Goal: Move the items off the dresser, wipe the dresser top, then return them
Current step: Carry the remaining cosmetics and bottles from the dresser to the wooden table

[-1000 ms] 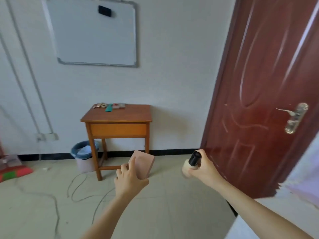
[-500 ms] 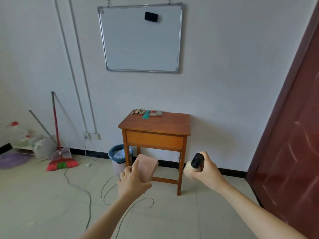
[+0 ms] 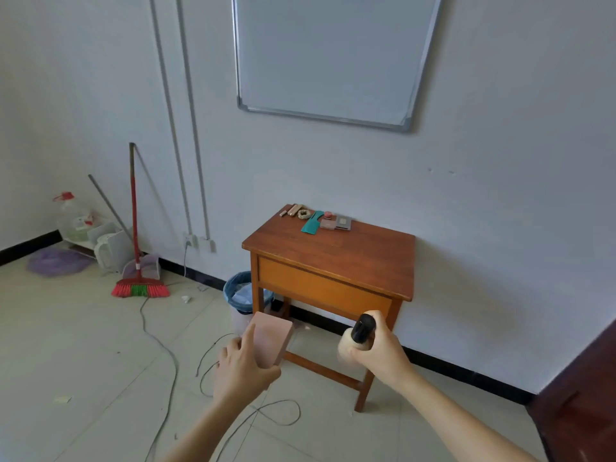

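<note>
Nearest, low centre: left hand (image 3: 243,368) gripping a pink rectangular box (image 3: 271,340) by its near end, forefinger laid straight along the upper face. Just to the right: right hand (image 3: 381,356) wrapped round a cream bottle (image 3: 360,335), black cap pointing up and away. Both held in the air short of the dresser, apart from each other. On the tiled floor beneath: loose cables (image 3: 168,355). Beyond: wooden dresser (image 3: 333,258) against the white wall, front of the top bare. Along its rear edge: a row of small items, among them a teal comb (image 3: 312,223) and flat cases (image 3: 335,224). Beside the left legs: blue-lined waste bin (image 3: 237,291). Farther left: red broom (image 3: 140,288) leaning on the wall. Above: whiteboard (image 3: 330,55).
</note>
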A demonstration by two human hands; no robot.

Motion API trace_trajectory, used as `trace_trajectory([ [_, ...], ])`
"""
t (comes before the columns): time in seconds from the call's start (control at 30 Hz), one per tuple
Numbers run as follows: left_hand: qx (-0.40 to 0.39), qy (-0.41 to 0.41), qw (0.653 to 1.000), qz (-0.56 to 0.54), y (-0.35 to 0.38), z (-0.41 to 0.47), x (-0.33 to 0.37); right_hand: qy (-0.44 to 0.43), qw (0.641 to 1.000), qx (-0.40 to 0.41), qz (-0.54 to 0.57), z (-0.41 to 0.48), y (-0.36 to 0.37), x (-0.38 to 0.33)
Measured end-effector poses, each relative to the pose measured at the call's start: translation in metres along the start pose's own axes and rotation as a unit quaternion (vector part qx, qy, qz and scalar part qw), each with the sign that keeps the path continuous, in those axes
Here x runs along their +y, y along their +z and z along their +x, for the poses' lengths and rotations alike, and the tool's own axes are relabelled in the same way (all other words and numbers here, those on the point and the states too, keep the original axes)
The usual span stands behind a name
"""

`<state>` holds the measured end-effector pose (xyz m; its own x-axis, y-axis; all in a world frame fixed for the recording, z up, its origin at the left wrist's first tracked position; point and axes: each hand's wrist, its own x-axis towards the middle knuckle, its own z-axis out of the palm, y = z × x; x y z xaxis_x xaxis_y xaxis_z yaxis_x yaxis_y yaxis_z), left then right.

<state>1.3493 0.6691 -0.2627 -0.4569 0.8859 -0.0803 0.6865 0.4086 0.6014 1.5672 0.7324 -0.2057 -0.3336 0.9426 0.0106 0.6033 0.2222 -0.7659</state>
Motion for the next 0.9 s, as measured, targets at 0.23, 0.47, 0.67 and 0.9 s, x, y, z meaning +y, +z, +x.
trace_trajectory([
  [0.23, 0.022, -0.037, 0.999, -0.024, -0.027, 0.121, -0.034, -0.009, 0.999, -0.032, 0.005, 0.115, 0.048, -0.035],
  [0.47, 0.008, -0.040, 0.999, -0.002, -0.058, 0.237, -0.055, 0.006, 1.000, -0.013, -0.015, 0.217, 0.086, -0.061],
  [0.67, -0.075, -0.047, 0.996, -0.002, -0.018, 0.296, -0.042, 0.084, 0.996, -0.006, -0.009, 0.258, 0.092, -0.021],
  [0.9, -0.107, -0.004, 0.994, 0.032, 0.058, 0.363, 0.047, 0.117, 0.993, 0.026, -0.021, 0.325, 0.026, 0.056],
])
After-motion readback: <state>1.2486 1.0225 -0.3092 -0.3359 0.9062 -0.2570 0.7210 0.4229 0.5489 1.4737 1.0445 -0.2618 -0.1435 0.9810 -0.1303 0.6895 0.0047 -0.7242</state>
